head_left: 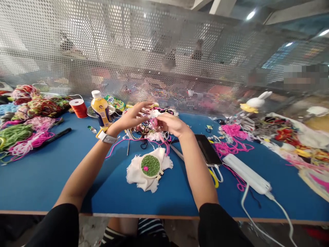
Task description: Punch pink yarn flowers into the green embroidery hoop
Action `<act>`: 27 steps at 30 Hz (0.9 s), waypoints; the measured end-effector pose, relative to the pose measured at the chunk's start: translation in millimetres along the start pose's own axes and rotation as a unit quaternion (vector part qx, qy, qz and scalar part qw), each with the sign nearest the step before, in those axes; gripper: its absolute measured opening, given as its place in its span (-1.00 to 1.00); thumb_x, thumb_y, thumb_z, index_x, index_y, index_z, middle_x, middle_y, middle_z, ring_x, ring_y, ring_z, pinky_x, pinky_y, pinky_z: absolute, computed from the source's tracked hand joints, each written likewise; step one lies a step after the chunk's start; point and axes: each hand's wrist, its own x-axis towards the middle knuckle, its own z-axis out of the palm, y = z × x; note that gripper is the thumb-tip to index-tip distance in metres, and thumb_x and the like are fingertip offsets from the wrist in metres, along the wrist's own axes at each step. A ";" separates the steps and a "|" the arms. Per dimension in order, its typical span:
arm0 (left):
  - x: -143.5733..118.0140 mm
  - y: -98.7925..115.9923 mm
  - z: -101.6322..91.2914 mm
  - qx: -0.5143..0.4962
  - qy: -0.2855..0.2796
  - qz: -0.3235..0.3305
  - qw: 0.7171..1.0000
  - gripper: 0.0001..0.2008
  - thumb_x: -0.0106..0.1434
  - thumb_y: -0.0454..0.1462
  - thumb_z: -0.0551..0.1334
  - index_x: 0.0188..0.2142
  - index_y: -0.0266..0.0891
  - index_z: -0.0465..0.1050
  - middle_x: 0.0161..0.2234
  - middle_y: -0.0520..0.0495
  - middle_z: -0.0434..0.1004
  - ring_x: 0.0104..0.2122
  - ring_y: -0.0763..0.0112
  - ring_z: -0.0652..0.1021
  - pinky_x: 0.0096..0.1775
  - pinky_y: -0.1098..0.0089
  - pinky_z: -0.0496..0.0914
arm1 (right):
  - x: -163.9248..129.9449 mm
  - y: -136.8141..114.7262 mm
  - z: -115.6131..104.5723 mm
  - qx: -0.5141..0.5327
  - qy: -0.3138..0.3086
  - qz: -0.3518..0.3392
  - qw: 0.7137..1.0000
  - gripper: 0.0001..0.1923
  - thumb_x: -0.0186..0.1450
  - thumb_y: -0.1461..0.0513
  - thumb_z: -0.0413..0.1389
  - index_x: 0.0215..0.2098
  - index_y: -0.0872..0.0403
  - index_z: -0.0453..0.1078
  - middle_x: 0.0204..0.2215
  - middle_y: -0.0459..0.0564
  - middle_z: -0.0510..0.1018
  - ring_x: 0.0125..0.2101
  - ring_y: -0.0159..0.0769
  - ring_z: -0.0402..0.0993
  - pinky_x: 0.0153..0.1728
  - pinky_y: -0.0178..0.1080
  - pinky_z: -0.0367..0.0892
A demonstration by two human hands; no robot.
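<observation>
My left hand [135, 117] reaches over the middle of the table, its fingers stretched out and apart, close to my right hand. My right hand [173, 124] is closed, its fingers curled around a small pink bundle [154, 122] that looks like yarn. Behind and below both hands lies a tangled heap of mixed yarn [144, 129]. Nearer to me, an embroidery hoop [141, 168] holds white cloth [135, 175] with frayed edges. Green loops [151, 164] fill the hoop, with a small pink patch [146, 168] among them. A pink strand [113, 150] runs across the table.
An orange spool [78, 109] and a yellow drink bottle [100, 108] stand left, near yarn piles [17, 135]. Right are a black phone-like device [209, 151], scissors [177, 152] partly under my forearm, a white power strip [246, 174] and pink yarn [231, 145]. A perforated metal screen [144, 61] borders the back.
</observation>
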 end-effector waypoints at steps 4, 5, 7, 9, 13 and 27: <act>-4.6 -32.8 7.1 0.080 -0.067 -0.086 0.991 -0.52 0.32 -0.19 0.15 0.19 -0.31 0.25 0.01 -0.29 0.41 -0.12 0.32 0.53 -0.11 0.30 0.46 | 4.7 12.2 -27.6 -0.342 0.018 0.079 0.936 -0.73 0.40 0.19 -0.04 -0.37 0.12 0.42 -0.43 0.07 0.59 -0.45 -0.32 0.49 -0.43 -0.29 0.37; -5.3 -36.8 9.5 0.112 -0.089 -0.092 0.985 -0.55 0.31 -0.19 0.15 0.16 -0.29 0.30 -0.01 -0.27 0.43 -0.12 0.31 0.53 -0.09 0.28 0.45 | 6.7 15.9 -33.2 -0.419 0.030 0.085 0.904 -0.74 0.39 0.22 -0.02 -0.37 0.13 0.43 -0.42 0.08 0.60 -0.44 -0.31 0.50 -0.43 -0.29 0.36; -6.0 -40.4 15.4 0.149 -0.143 -0.095 0.974 -0.62 0.31 -0.21 0.13 0.08 -0.27 0.38 -0.07 -0.22 0.46 -0.14 0.32 0.52 -0.06 0.28 0.42 | 11.9 23.9 -37.7 -0.500 0.027 0.089 0.861 -0.83 0.33 0.27 0.06 -0.37 0.15 0.45 -0.38 0.08 0.61 -0.39 -0.27 0.52 -0.41 -0.29 0.34; -6.6 -41.1 23.7 0.170 -0.179 -0.098 0.964 -0.67 0.29 -0.25 0.14 0.02 -0.28 0.43 -0.10 -0.20 0.48 -0.17 0.32 0.52 -0.07 0.29 0.41 | 18.5 32.9 -31.2 -0.515 -0.009 0.092 0.852 -0.93 0.26 0.29 0.16 -0.34 0.15 0.49 -0.34 0.04 0.62 -0.32 -0.26 0.54 -0.34 -0.30 0.36; -9.4 -43.6 45.4 0.191 -0.241 -0.097 0.946 -0.69 0.17 -0.29 0.24 -0.08 -0.29 0.47 -0.14 -0.18 0.52 -0.17 0.30 0.53 -0.12 0.34 0.39 | 30.7 51.7 0.6 -0.553 -0.082 0.122 0.820 -0.73 0.31 0.17 0.19 -0.08 0.13 0.46 -0.10 0.05 0.56 -0.15 -0.19 0.52 -0.13 -0.16 0.45; -12.4 -35.2 66.9 0.187 -0.299 -0.066 0.933 -0.82 0.06 -0.41 0.23 -0.33 -0.26 0.57 -0.33 -0.09 0.56 -0.35 0.38 0.52 -0.34 0.43 0.32 | 7.1 19.3 -37.1 -0.550 -0.004 0.058 0.833 -0.73 0.32 0.25 0.05 -0.03 0.12 0.39 -0.16 0.07 0.60 -0.25 -0.25 0.53 -0.33 -0.33 0.33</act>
